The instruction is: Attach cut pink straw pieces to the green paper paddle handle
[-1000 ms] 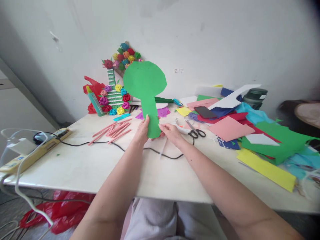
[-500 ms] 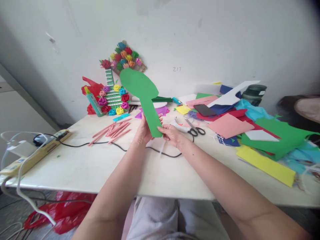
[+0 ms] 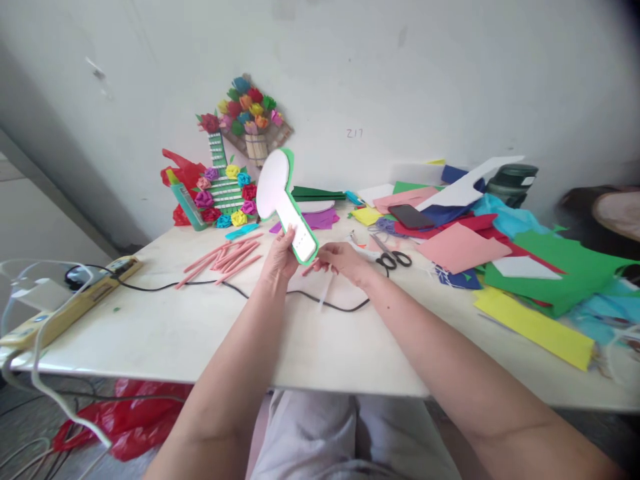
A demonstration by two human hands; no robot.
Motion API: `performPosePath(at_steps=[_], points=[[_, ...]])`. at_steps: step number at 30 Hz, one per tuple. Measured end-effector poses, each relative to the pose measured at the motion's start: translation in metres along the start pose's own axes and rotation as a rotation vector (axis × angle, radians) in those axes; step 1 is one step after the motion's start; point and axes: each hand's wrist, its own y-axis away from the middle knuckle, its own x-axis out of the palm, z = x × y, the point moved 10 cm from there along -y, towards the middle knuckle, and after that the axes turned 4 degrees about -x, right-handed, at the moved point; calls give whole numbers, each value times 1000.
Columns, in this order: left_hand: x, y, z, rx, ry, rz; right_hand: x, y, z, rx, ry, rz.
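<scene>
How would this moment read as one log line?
left grip: holds green-edged white paddle-shaped cutout | right grip: at cutout's lower end, contact unclear | nearby: pink sticks, black-handled scissors

On the left of the table (image 3: 350, 360), a power strip (image 3: 80, 303) is fitted with plugs and cords, and 1 red bag (image 3: 185, 170) is partly hidden by a green bottle (image 3: 189, 207), while another is seen below the tabletop. Against the wall (image 3: 450, 80), paper flowers (image 3: 255, 109) are bunched above a pot (image 3: 257, 150), and 1 striped ornament (image 3: 227, 197) is edged with paper roses (image 3: 203, 199). On the right, 1 phone (image 3: 410, 218) is laid on heaped coloured paper (image 3: 460, 252), backed by a flask (image 3: 511, 183).
</scene>
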Motion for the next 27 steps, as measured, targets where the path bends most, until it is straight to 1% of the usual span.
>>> performPosePath(at_steps=[2, 4, 5, 7, 10, 13, 16, 18, 20, 23, 25, 27], points=[[-11, -4, -7, 44, -30, -51, -29, -1, 6, -53, 288, -151], [-19, -7, -13, 80, -82, -79, -56, 2, 16, -89, 710, -308], [-23, -8, -17, 102, -106, -83, -66, 3, 17, -64, 911, -336], [-28, -8, -23, 139, -147, -89, -76, 4, 18, -23, 1190, -319], [-32, -8, -29, 155, -226, -104, -88, 6, 20, 39, 1416, -285], [-35, -8, -25, 136, -290, -133, -96, 8, 15, 179, 1508, -212], [-39, -9, -20, 140, -286, -178, -99, 11, 3, 314, 1498, -117], [-45, -7, -19, 182, -250, -250, -97, 12, -6, 365, 1471, -59], [-55, -3, -17, 221, -220, -376, -93, 12, -12, 365, 1461, -36], [-66, 9, -10, 207, -251, -571, -88, 10, -16, 312, 1475, -49], [-66, 16, -4, 188, -275, -641, -88, 9, -18, 301, 1463, -61], [-62, 22, 0, 180, -298, -670, -94, 10, -17, 313, 1434, -102]])
